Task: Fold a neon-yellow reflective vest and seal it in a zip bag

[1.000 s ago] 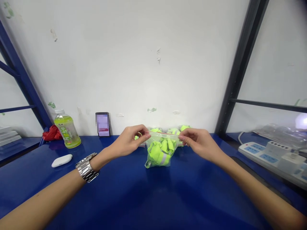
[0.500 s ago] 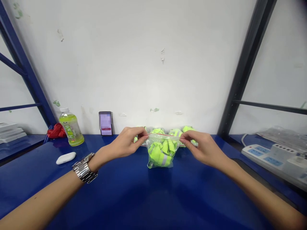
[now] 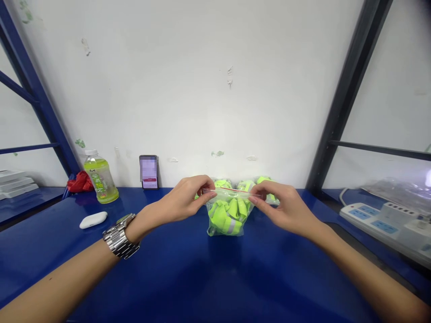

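Note:
A clear zip bag (image 3: 226, 217) with a red line along its top edge holds a folded neon-yellow item with grey strips. It rests upright on the blue table (image 3: 202, 278). My left hand (image 3: 188, 197), a metal watch (image 3: 120, 237) at its wrist, pinches the bag's top edge near the left corner. On the right side of the same edge, my right hand (image 3: 284, 204) pinches the plastic between thumb and forefinger. Several similar bags (image 3: 245, 185) with neon-yellow contents stand behind, partly hidden by the hands and the front bag.
A phone (image 3: 149, 172) leans on the wall. At the left are a drink bottle (image 3: 101, 179), red cloth (image 3: 80, 182), white case (image 3: 93, 220) and white boxes (image 3: 16, 185). A power strip (image 3: 380, 222) and dark flat object (image 3: 357, 246) lie at the right.
Both hands have moved inward along the bag's top edge, the left one further, and are closer together. The bag has stayed nearly in place.

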`<state>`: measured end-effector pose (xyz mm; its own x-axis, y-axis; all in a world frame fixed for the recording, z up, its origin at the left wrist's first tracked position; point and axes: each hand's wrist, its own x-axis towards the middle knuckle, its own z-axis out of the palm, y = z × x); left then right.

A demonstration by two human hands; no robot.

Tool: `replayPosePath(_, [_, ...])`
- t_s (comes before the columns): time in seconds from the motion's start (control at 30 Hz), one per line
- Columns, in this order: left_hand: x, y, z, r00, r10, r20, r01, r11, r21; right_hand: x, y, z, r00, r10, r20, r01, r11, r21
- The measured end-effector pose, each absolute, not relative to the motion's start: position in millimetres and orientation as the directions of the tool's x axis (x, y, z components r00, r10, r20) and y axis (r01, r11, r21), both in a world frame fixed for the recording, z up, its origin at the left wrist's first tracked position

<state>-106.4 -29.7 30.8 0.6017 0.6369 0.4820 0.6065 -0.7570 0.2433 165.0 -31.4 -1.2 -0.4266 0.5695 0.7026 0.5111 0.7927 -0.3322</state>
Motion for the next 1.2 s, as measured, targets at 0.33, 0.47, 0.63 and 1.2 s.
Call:
replayPosePath(0.33, [-106, -32, 34, 0.72, 0.527, 0.452, 0.597, -0.802, -0.015, 169, -25, -3, -0.568, 0.532, 0.628, 0.579, 0.8, -0.154])
replayPosePath(0.47, [-105, -35, 36, 0.738, 0.521, 0.429, 0.6, -0.798, -0.062, 172, -27, -1, -0.616, 0.541, 0.572, 0.593, 0.797, -0.114])
replayPosePath(0.63, [-102, -38, 35, 0.727, 0.545, 0.418, 0.621, -0.781, -0.063, 171, -29, 2, -0.633, 0.537, 0.558, 0.596, 0.798, -0.091])
replayPosePath(1.2, [-74, -45, 65, 0.819, 0.515, 0.255, 0.563, -0.808, -0.175, 155, -36, 13, -0.616, 0.49, 0.617, 0.542, 0.832, -0.121])
